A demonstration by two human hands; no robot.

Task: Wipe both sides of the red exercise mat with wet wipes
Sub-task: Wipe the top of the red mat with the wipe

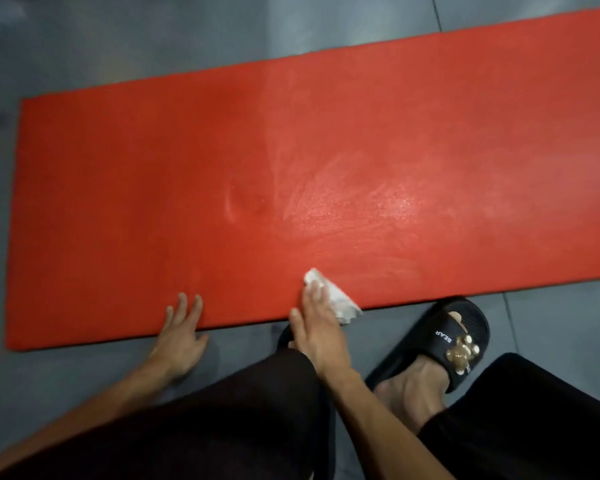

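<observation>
Pressing the crumpled white wet wipe (333, 296) flat under straight fingers, our right hand (314, 327) works the near edge of the flat red foam exercise mat (187, 188), which lies spread on the grey tiled floor (84, 46). Our left hand (181, 332) rests with relaxed fingers on that same edge, bracing it. The wipe hangs partly over the edge, so it could drag onto the floor and pick up grit. Our black slide sandal (444, 341) touches the mat's near edge and might soil it. The mat's left end looks unwiped and could be missed.
</observation>
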